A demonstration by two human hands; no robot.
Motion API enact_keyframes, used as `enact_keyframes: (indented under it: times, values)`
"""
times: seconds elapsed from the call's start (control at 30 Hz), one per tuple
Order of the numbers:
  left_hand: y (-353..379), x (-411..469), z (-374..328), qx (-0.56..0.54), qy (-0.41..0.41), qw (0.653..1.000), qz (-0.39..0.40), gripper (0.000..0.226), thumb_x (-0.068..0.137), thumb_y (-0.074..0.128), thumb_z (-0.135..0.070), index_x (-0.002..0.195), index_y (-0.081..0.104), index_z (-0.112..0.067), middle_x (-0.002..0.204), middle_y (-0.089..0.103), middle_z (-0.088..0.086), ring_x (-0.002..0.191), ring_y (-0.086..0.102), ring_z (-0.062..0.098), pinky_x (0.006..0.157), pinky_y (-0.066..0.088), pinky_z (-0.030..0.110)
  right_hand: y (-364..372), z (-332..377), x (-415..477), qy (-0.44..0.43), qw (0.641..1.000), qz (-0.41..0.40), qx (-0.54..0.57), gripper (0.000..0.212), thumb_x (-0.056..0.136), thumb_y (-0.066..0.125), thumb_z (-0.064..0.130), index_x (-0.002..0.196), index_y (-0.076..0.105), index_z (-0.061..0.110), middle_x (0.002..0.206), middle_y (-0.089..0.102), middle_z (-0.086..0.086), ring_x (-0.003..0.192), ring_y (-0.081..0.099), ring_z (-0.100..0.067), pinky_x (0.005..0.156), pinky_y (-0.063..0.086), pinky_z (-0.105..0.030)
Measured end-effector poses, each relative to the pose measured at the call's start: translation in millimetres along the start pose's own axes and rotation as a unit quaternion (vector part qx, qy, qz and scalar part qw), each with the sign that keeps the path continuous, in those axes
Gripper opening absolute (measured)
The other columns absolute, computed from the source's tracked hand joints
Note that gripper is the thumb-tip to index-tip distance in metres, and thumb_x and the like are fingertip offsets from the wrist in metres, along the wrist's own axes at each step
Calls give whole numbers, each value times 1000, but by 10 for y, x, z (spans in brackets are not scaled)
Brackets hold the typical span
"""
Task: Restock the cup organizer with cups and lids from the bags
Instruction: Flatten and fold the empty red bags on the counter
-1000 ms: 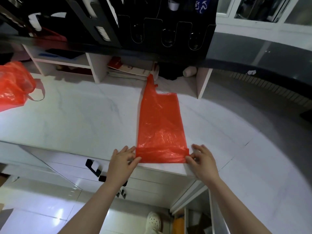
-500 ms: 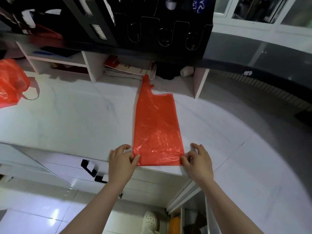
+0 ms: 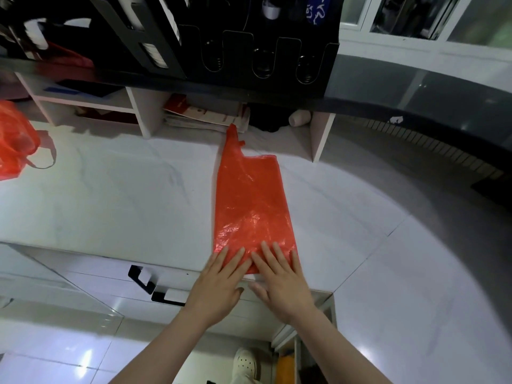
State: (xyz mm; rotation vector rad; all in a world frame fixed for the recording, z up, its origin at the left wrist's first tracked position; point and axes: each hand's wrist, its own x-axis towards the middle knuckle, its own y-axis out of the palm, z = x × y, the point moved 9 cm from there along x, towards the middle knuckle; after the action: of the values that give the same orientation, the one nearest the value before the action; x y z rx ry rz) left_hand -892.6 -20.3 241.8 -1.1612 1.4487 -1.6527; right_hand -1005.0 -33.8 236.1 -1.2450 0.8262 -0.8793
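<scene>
An empty red plastic bag [image 3: 250, 200] lies flat and lengthwise on the white marble counter [image 3: 124, 206], its handle pointing toward the shelf. My left hand [image 3: 219, 284] and my right hand [image 3: 279, 281] lie side by side, palms down, with straight fingers pressing on the bag's near end at the counter's front edge. The black cup organizer [image 3: 221, 37] stands on the dark upper ledge, with tall slotted columns. A second red bag [image 3: 15, 139], bulging, sits at the far left of the counter.
Open white shelves [image 3: 138, 112] under the ledge hold papers [image 3: 205, 113] and a small white bottle [image 3: 299, 117]. Black drawer handles [image 3: 146, 281] stick out below the counter edge. A white shoe [image 3: 245, 361] stands on the tiled floor below.
Both hands left the bag's near corners, which they pinched, and came together at the middle of its near end, now flat on it. The bag lies slightly farther in.
</scene>
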Motion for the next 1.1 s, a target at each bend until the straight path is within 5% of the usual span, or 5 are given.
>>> enact_keyframes:
  times: [0.23, 0.33, 0.47, 0.63, 1.1]
  values:
    - [-145, -104, 219, -57, -34, 997, -27, 78, 56, 88, -23, 128, 59, -13, 133, 56, 7, 118, 57, 26, 93, 47, 48, 8, -398, -137, 33, 999, 7, -43, 82, 96, 44, 46, 150, -15, 25, 153, -21, 4, 145, -15, -19, 113, -15, -42]
    - [-260, -157, 291, -136, -57, 986, -81, 64, 52, 88, -3, 112, 69, -12, 120, 66, 5, 104, 66, 23, 85, 53, 45, -156, -415, -275, 4, 998, -69, 7, 72, 89, 62, 36, 150, 26, 23, 156, 18, 4, 145, 19, -16, 116, 4, -41]
    - [-314, -236, 551, -265, -183, 943, -86, 38, 68, 76, 2, 96, 72, -22, 103, 71, -9, 90, 65, 7, 80, 44, 14, -371, -414, -367, -14, 979, -173, 103, 42, 67, 86, 22, 107, 73, 18, 116, 69, 1, 106, 65, -20, 94, 51, -43]
    - [-314, -254, 736, -310, -268, 909, -73, 16, 81, 71, -18, 92, 69, -29, 79, 61, -26, 72, 55, -8, 63, 33, 1, -337, -676, -312, 152, 922, -193, 299, 8, 87, 67, 31, 91, 64, 37, 89, 61, 21, 85, 53, 4, 71, 42, -15]
    - [-238, -93, 796, -243, -313, 916, -69, 47, 89, 60, -32, 134, 47, -29, 80, 59, -8, 90, 51, 21, 79, 42, 37, -195, -798, -156, 281, 910, -201, 228, 28, 91, 57, 33, 118, 53, 27, 89, 60, 7, 96, 49, -16, 78, 42, -31]
